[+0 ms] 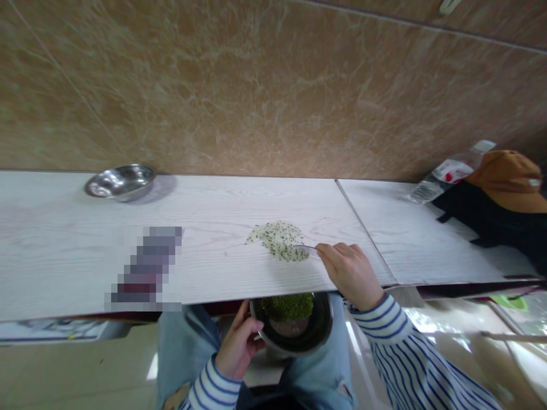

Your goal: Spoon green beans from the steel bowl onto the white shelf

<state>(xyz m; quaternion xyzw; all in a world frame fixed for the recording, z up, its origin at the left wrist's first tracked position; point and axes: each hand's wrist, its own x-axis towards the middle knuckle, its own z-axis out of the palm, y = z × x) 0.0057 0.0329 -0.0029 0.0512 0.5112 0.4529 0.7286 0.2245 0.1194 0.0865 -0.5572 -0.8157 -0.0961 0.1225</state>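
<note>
My right hand (348, 270) is closed on the handle of a metal spoon (304, 249). The spoon's bowl end rests at the right edge of a loose pile of pale grains mixed with green bits (277, 236), spread on the white tabletop. Below the table's front edge, my left hand (241, 341) grips the left side of a round metal bowl (294, 346) above my lap. Small green beans or similar green grains (290, 306) lie in that bowl; the table edge hides its far rim.
An upright-rimmed shallow steel bowl (122, 183) stands at the back left. A blurred-out dark object (145, 267) lies at front left. At right are a plastic bottle (448, 173), a brown cap (508, 176) and a black bag or cloth (482, 222). A marbled wall (239, 85) borders the table (205, 216).
</note>
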